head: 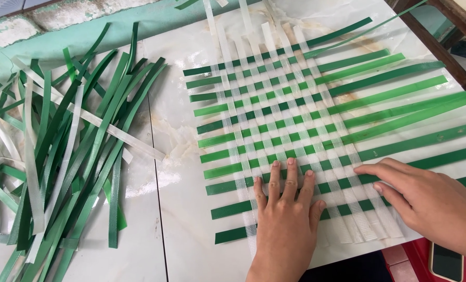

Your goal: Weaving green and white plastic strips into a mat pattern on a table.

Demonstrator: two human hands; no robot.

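Note:
A flat weave [274,112] of green plastic strips running across and translucent white strips running lengthwise lies on a white marble-like tabletop [180,209]. My left hand [286,214] presses flat on the weave's near edge, fingers spread over the white strips. My right hand [426,201] rests to its right, its fingertips touching a white strip where it crosses a green strip. Neither hand grips anything.
A loose pile of green and white strips [60,151] lies on the left of the table. Long green strip ends [421,112] stick out to the right. A wooden frame [441,31] stands at the far right. A dark phone [447,261] sits on something red at the bottom right.

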